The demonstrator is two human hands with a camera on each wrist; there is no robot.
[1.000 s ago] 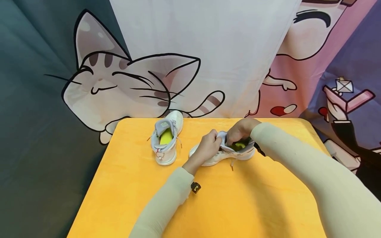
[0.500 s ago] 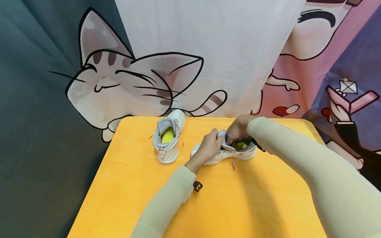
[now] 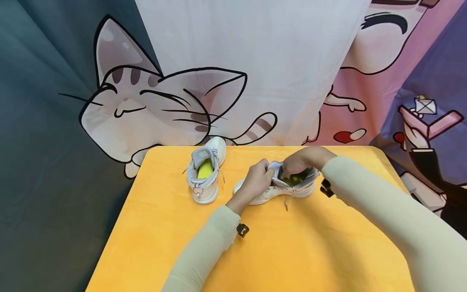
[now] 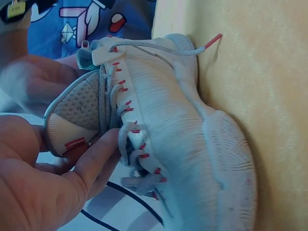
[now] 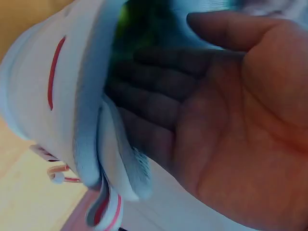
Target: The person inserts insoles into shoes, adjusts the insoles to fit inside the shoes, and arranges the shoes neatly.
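Observation:
A white sneaker (image 3: 299,191) lies on the yellow table, its toe to the left. My left hand (image 3: 255,180) pinches its tongue (image 4: 77,108) between thumb and fingers, beside the grey laces (image 4: 122,130). From the opening side, my right hand (image 3: 302,159) reaches into the shoe. In the right wrist view its fingers (image 5: 154,96) are nearly straight and their tips lie in shadow past the collar. A yellow-green insole (image 3: 293,179) shows inside, partly hidden by that hand. How far the fingertips touch it I cannot tell.
The matching white sneaker (image 3: 205,190) stands to the left, toe toward the back, with a yellow-green insole (image 3: 205,169) inside. A printed cloth (image 3: 273,52) with a cartoon cat hangs right behind the table's (image 3: 164,227) back edge.
My right hand shifts slightly to the right inside the shoe, and its forearm and wrist swing right. The left hand keeps its pinch on the tongue; both shoes stay in place.

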